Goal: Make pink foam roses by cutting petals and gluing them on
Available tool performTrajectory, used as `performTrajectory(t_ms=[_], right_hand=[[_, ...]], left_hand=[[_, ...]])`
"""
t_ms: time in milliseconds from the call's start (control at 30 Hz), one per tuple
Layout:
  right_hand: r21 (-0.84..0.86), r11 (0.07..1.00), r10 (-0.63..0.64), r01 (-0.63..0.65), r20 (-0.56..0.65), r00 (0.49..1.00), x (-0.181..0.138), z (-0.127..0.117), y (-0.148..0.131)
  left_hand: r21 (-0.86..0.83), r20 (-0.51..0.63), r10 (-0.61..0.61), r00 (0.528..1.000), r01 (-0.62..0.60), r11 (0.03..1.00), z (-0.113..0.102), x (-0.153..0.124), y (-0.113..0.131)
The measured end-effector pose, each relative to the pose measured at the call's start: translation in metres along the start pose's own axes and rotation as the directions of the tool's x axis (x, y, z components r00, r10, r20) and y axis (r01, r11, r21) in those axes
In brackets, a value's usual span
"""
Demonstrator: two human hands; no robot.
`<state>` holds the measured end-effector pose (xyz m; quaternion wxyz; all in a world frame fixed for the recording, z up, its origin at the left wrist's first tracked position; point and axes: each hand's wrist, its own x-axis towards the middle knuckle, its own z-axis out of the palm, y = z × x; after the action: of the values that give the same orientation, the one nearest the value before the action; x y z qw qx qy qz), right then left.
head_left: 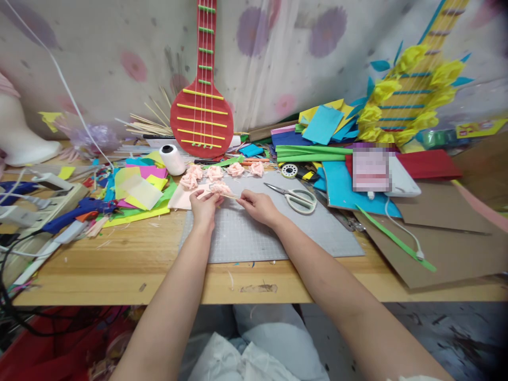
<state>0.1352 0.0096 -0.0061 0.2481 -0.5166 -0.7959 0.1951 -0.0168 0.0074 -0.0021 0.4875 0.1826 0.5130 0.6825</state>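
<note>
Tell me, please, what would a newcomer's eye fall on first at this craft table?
Most likely the red paper banjo standing upright against the curtain at the back, and the guitar trimmed with yellow paper flowers leaning at the far right. Next come the two hands at the centre of the grey cutting mat: the left hand and right hand hold a pink paper flower on a thin stick, with four more pink flowers lined up behind.

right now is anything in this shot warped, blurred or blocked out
Head view: wide-angle bend bows the wooden table edge and stretches both forearms; a pixelated patch hides something among the papers; light is even and soft, without glare; the left hand and right hand stay sharp; corners smear slightly.
</note>
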Motion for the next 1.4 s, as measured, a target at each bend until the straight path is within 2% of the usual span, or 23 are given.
performTrajectory(t_ms=[267, 567, 700, 900, 1400], right_hand=[[0.016, 1.000, 0.005, -0.005, -0.016, 1.000, -0.0005, -0.0007, 0.0015], [-0.025, 1.000, 0.012, -0.011, 0.011, 1.000, 0.0001, -0.0005, 0.0002], [-0.057, 0.998, -0.001, 0.002, 0.029, 1.000, -0.0003, -0.0010, -0.0007], [-0.110, 0.994, -0.023, 0.027, 0.039, 0.999, -0.0006, -0.0001, -0.0015], [-0.140, 0.990, -0.030, 0.027, -0.015, 0.999, -0.0001, 0.0016, -0.0011]], left_hand=[[0.019, 0.070, -0.013, 0.997, 0.012, 1.000, 0.0015, -0.0018, 0.0023], [-0.030, 0.042, -0.035, 0.998, 0.036, 0.999, 0.0016, 0.0005, 0.0022], [0.007, 0.043, -0.058, 0.997, 0.058, 0.998, 0.0013, 0.0009, 0.0031], [-0.009, 0.005, -0.019, 1.000, 0.019, 1.000, 0.0019, 0.0001, 0.0038], [-0.096, -0.021, -0.054, 0.998, 0.052, 0.994, 0.0020, 0.0038, 0.0047]])
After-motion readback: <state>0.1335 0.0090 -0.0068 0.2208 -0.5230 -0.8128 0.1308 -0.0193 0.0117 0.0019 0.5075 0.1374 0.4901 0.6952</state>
